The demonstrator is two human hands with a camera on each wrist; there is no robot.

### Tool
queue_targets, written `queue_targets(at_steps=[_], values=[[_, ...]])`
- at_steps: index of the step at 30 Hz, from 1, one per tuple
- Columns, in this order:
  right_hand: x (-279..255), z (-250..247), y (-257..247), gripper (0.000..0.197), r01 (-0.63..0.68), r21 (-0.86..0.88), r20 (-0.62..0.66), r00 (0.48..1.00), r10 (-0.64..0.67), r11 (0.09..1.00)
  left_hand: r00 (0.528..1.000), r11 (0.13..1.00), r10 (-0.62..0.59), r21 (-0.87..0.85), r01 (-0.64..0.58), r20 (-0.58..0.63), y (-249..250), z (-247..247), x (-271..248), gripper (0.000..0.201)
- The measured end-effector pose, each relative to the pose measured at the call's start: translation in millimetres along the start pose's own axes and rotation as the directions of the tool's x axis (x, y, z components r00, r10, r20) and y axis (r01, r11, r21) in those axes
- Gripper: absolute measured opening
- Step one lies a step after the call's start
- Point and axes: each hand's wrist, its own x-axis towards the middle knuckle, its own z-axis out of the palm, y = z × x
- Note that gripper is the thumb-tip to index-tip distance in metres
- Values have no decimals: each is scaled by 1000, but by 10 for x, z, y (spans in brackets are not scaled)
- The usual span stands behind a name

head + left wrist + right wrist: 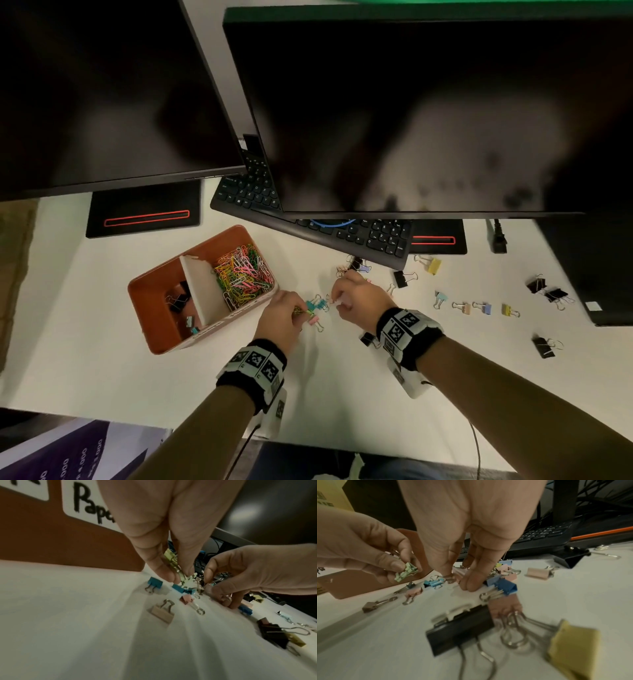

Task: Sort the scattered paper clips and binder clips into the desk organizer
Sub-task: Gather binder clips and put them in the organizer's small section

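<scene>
Your left hand (368, 555) pinches a green clip (406, 572); your right hand (462, 555) pinches a clip handle (448, 577) on the desk (102, 359). Loose clips (mixed colours) lie around; the organizer (150, 329) sits just left.

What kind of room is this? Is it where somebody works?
Probably an office desk. Two dark monitors stand over a black keyboard on a white desk, and an orange organizer holds paper clips.
</scene>
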Motion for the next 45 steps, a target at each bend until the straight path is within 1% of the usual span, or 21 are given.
queue_targets(at_steps=[4, 8, 10, 12, 15, 17, 19, 22, 24, 27, 29, 31, 33, 35, 37, 39, 41, 43, 45], values=[[-29, -27, 14, 21, 19, 43, -35, 999, -18, 999, 993, 994, 108, -12, -108, -46, 82, -99, -80, 8], [-81, -66, -8, 22, 57, 89, -73, 996, -50, 994, 966, 971, 235, -27, -239, -105, 162, -277, -182, 9], [-116, -92, -41, 22, 90, 111, -105, 991, -78, 990, 952, 959, 274, -40, -282, -135, 201, -401, -240, 10], [-150, -132, -104, 22, 141, 126, -133, 983, -124, 982, 946, 956, 281, -40, -291, -164, 237, -554, -299, 8], [-185, -229, -308, 21, 234, 118, -160, 964, -214, 965, 942, 964, 247, -37, -262, -229, 212, -843, -378, 9], [-175, -302, -541, 21, 302, 120, -164, 946, -281, 946, 931, 970, 226, -26, -243, -287, 135, -1064, -428, 12], [-130, -353, -839, 23, 367, 146, -153, 926, -346, 919, 926, 976, 205, -2, -216, -319, 7, -1277, -461, 16], [23, -351, -1331, 26, 462, 131, -133, 885, -446, 877, 925, 988, 148, 84, -126, -350, -233, -1553, -485, 21], [152, -293, -1684, 26, 498, 135, -94, 867, -489, 857, 917, 992, 113, 90, -85, -383, -390, -1708, -506, 19], [350, -103, -2079, 27, 535, 139, -24, 843, -537, 834, 912, 998, 39, 53, -19, -408, -624, -1810, -503, 14], [457, 44, -2215, 30, 529, 155, 23, 843, -538, 834, 922, 999, -42, -37, 30, -386, -736, -1841, -486, 12], [519, 159, -2263, 37, 523, 143, 74, 841, -536, 840, 934, 990, -106, -123, 68, -342, -769, -1864, -492, 23], [508, 189, -2237, 45, 524, 141, 100, 836, -539, 840, 937, 987, -124, -139, 83, -327, -742, -1887, -511, 31], [455, 121, -2121, 44, 519, 140, 82, 843, -532, 843, 935, 988, -97, -149, 48, -340, -667, -1900, -530, 29], [368, 8, -1892, 40, 491, 110, 28, 867, -497, 864, 940, 993, -21, -115, -19, -340, -537, -1869, -537, 24], [268, -101, -1560, 35, 447, 61, -36, 894, -446, 892, 952, 996, 76, -29, -89, -297, -350, -1743, -537, 22], [170, -179, -1187, 31, 385, 11, -59, 922, -384, 923, 966, 990, 139, 6, -142, -218, -145, -1520, -524, 20], [54, -230, -814, 32, 287, -57, -41, 956, -289, 956, 980, 984, 176, 5, -176, -91, 1, -1216, -490, 20], [-84, -260, -478, 34, 194, -126, -27, 980, -199, 973, 985, 986, 161, 21, -163, 55, 46, -872, -426, 20]])
